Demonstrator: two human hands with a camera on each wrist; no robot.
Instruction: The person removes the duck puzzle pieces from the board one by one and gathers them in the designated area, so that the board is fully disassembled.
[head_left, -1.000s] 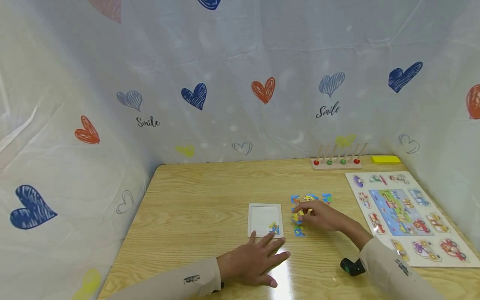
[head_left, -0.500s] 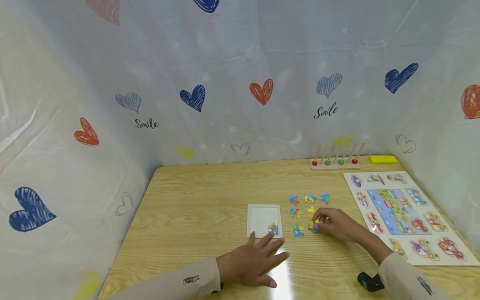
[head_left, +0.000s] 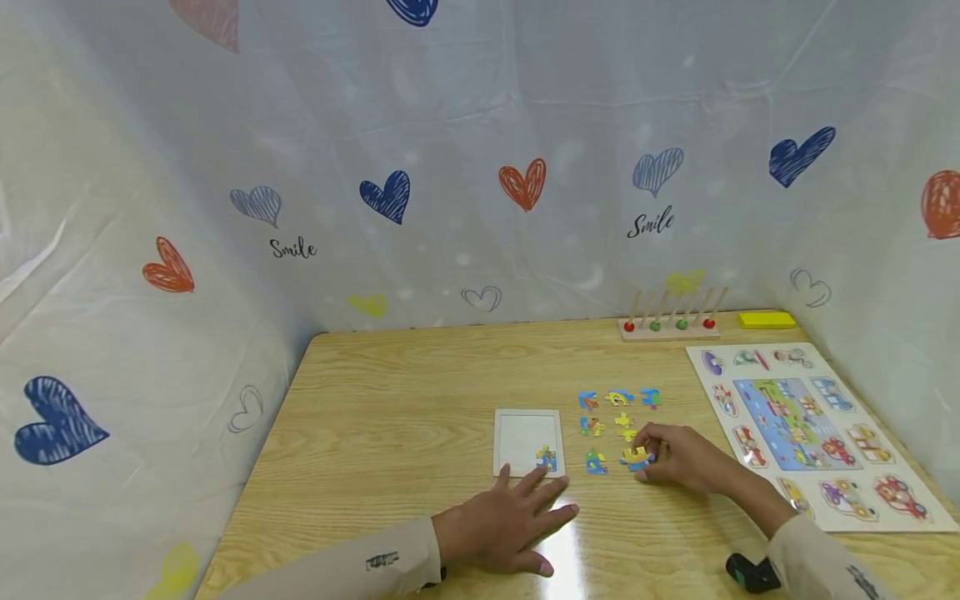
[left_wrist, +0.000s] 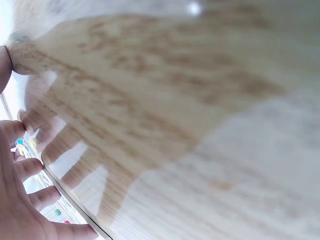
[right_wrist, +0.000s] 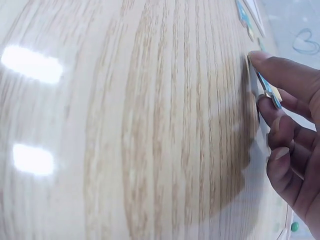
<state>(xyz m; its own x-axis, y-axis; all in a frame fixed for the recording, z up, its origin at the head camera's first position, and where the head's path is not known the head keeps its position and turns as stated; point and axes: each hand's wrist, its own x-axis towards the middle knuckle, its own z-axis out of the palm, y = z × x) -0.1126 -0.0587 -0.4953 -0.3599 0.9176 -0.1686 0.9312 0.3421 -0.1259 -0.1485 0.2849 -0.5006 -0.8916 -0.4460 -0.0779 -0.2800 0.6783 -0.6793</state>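
My right hand pinches a yellow-and-blue jigsaw piece between thumb and fingers. In the right wrist view the jigsaw piece is tilted, one edge near the tabletop. Several other jigsaw pieces lie just left of and behind it, such as a blue-and-green piece and a yellow piece. My left hand rests with fingers spread at the near edge of a white puzzle tray. Inside the tray's near right corner sits a yellow-and-blue section. The left wrist view shows the left hand's fingertips at the tray's edge.
To the right lies a large picture board with vehicle shapes. A wooden peg stand with red and green beads and a yellow block stand along the back edge. Heart-printed sheeting surrounds the table.
My right hand has moved right, from over the left-hand pieces to the yellow-and-blue jigsaw piece, which has shifted slightly right in its grip. The left hand stays in place.
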